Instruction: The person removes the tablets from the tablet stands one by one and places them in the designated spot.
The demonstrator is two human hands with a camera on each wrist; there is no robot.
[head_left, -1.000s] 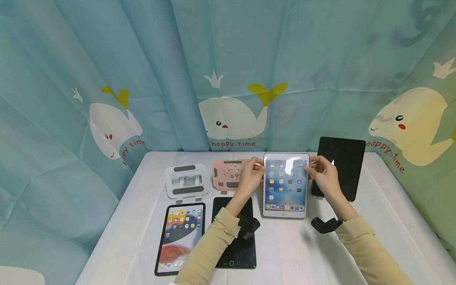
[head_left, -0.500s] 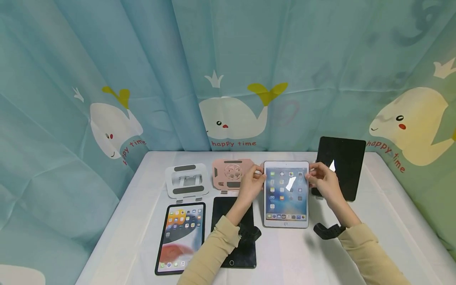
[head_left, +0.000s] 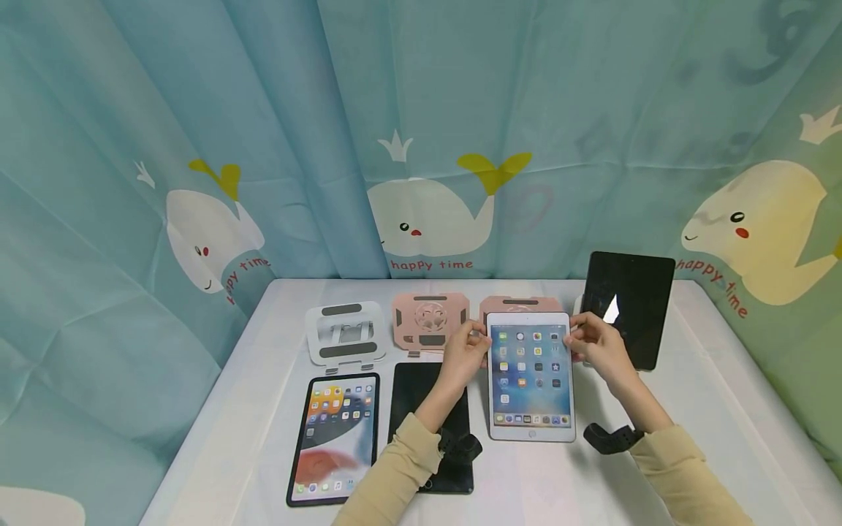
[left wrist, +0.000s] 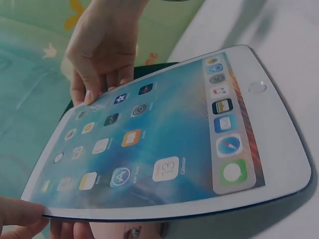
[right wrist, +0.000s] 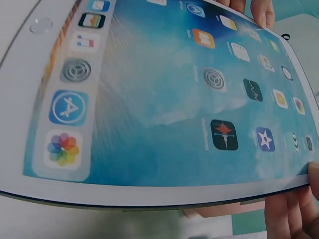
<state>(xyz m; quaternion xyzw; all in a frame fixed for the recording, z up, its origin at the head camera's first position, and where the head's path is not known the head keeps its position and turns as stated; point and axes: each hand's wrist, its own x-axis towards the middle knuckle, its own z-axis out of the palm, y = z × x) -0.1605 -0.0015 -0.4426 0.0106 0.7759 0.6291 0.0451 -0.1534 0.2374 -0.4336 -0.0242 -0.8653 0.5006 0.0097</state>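
Four tablets (head_left: 531, 376), two pink stands (head_left: 430, 321), one bare white stand (head_left: 346, 350).

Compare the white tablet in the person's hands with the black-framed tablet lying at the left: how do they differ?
The white tablet has a round button below its screen; the black-framed tablet shows none. The left hand and right hand hold the white tablet; the black-framed tablet lies on the table. The white tablet's background is mostly blue; the black-framed tablet's is orange, grey and white. Both screens are lit, with app icons.

One tablet (head_left: 531, 377) is white-rimmed, the teal curtain (head_left: 434, 80) whale-patterned.
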